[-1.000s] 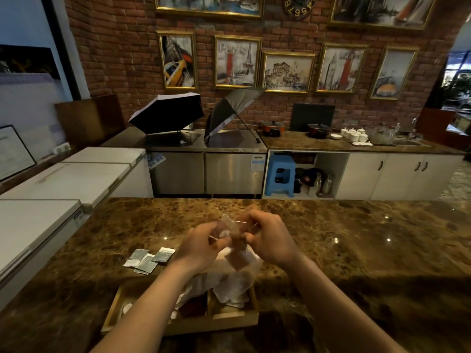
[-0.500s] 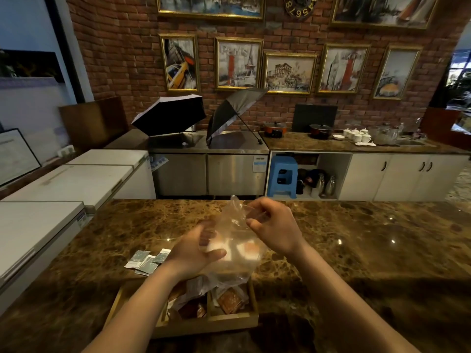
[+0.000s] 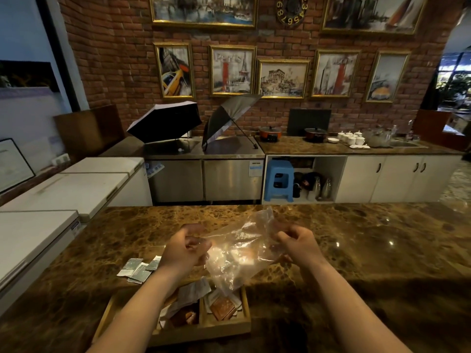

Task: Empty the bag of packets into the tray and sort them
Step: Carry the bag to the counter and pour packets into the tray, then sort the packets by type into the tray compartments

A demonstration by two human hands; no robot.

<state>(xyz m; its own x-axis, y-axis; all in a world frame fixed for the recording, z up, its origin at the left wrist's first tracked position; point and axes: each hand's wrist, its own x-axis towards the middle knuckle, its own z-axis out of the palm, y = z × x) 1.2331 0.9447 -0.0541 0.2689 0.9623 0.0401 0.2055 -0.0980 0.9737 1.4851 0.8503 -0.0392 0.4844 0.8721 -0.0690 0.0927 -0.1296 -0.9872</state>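
Note:
A clear plastic bag (image 3: 237, 253) is stretched in the air between my hands, above the wooden tray (image 3: 204, 331). My left hand (image 3: 184, 250) pinches its left edge and my right hand (image 3: 297, 242) grips its right edge. The bag looks nearly flat, and I cannot tell whether anything is inside it. The divided tray sits at the near edge of the marble counter and holds several packets: white ones (image 3: 192, 293) and a brown one (image 3: 224, 308). My left forearm hides part of the tray's left compartment.
Three grey-green packets (image 3: 139, 268) lie on the brown marble counter (image 3: 369, 250) left of the tray. White chest freezers (image 3: 58, 194) stand to the left. Beyond the counter are steel cabinets with two open umbrellas and a back counter with pots and cups.
The bag was bunched and hanging with packets in it over the tray; now my hands have pulled apart and spread it wide and flat. More packets lie in the tray.

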